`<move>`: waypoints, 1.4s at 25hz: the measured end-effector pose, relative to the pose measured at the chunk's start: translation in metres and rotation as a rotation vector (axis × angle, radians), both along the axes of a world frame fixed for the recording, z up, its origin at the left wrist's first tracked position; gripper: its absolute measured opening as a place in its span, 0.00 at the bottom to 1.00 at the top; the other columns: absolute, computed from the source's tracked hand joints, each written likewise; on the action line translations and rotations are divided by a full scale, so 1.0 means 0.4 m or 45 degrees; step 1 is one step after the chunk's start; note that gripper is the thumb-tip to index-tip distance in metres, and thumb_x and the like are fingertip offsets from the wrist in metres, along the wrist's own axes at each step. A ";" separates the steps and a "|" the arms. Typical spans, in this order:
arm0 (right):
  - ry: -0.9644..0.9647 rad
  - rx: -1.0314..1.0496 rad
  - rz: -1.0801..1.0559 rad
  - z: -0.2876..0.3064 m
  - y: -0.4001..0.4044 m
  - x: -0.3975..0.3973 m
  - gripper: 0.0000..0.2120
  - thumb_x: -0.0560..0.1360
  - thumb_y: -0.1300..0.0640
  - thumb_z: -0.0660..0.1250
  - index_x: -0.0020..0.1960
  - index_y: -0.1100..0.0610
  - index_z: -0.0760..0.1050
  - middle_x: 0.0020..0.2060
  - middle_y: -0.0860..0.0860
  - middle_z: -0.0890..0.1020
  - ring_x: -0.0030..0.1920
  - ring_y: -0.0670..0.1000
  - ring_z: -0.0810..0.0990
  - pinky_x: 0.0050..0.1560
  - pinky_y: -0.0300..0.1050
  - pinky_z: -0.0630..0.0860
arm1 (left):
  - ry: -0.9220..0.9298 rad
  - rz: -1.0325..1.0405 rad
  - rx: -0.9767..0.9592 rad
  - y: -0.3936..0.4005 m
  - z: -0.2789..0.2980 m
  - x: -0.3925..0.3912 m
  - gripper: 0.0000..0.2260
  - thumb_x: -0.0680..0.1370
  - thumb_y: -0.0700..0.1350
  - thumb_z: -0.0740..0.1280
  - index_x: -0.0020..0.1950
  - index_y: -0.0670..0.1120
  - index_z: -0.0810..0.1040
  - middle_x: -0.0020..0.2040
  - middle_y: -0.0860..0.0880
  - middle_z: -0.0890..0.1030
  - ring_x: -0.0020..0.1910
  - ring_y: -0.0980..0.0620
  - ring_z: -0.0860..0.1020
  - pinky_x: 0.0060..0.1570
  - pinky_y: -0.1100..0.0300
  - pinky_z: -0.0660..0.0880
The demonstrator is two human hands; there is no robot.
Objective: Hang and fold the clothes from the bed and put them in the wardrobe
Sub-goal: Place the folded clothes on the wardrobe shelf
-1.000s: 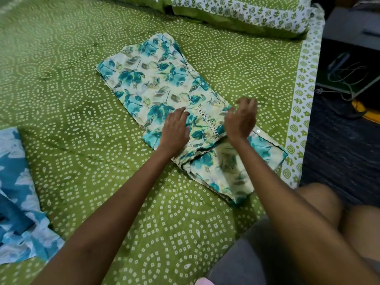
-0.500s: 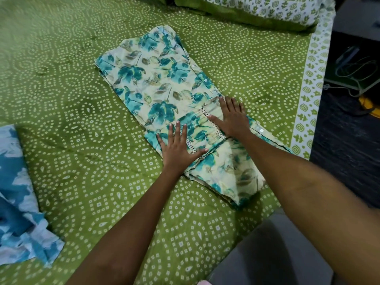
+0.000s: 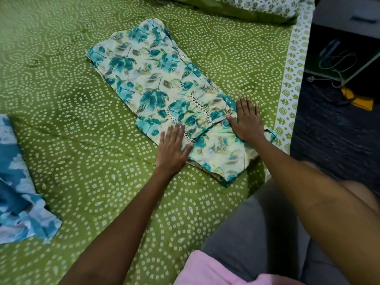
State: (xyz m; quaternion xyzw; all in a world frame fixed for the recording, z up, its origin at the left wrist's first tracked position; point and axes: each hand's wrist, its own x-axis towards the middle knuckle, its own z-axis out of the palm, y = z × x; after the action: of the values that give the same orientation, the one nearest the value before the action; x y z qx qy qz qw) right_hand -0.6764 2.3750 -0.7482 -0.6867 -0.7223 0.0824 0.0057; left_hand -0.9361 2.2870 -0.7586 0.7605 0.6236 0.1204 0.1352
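The left hand (image 3: 172,148) lay flat with fingers spread, pressing the near left edge of the floral garment (image 3: 164,93), partly on the cloth and partly on the bed (image 3: 82,161). The right hand (image 3: 247,121) was also flat and spread wide, pressing the garment's right edge near the side of the bed; neither hand gripped anything.

The garment lay on the green dotted bedsheet, already folded narrow, its near end turned back over itself. Its long axis ran diagonally, from the near right by the person's knee toward the far left, with the far end pointing at the pillow (image 3: 246,7).

The step in hand appeared to be smoothing a fold. The next move would likely call for pinching the far end and bringing it toward the near end, keeping the edges aligned. A blue-and-white garment (image 3: 20,192) waited at the left, well apart.
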 end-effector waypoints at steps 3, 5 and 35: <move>0.104 -0.078 0.111 0.017 -0.042 0.051 0.30 0.81 0.43 0.51 0.77 0.57 0.49 0.77 0.53 0.52 0.76 0.53 0.48 0.74 0.51 0.44 | 0.109 -0.515 0.087 -0.055 0.003 0.046 0.42 0.70 0.75 0.40 0.76 0.51 0.51 0.76 0.51 0.54 0.76 0.49 0.48 0.74 0.48 0.40; 0.625 -0.136 -0.007 0.054 -0.061 0.099 0.22 0.80 0.54 0.59 0.73 0.56 0.62 0.72 0.53 0.65 0.73 0.56 0.60 0.72 0.51 0.57 | 0.205 -0.645 0.144 -0.079 0.009 0.067 0.43 0.68 0.77 0.45 0.75 0.51 0.58 0.75 0.51 0.60 0.75 0.46 0.54 0.72 0.37 0.42; 0.996 0.125 -0.611 0.112 0.121 -0.055 0.12 0.70 0.66 0.71 0.53 0.67 0.79 0.43 0.54 0.79 0.42 0.48 0.74 0.36 0.33 0.67 | 0.022 -0.138 0.349 -0.060 0.019 0.102 0.15 0.73 0.50 0.60 0.53 0.44 0.79 0.62 0.42 0.77 0.62 0.42 0.75 0.64 0.44 0.67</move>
State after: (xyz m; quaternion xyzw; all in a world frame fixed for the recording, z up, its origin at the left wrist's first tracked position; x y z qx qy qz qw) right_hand -0.6984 2.4233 -0.7036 -0.7507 -0.4895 0.2975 0.3291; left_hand -0.8952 2.2630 -0.7510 0.8054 0.5606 0.1902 0.0309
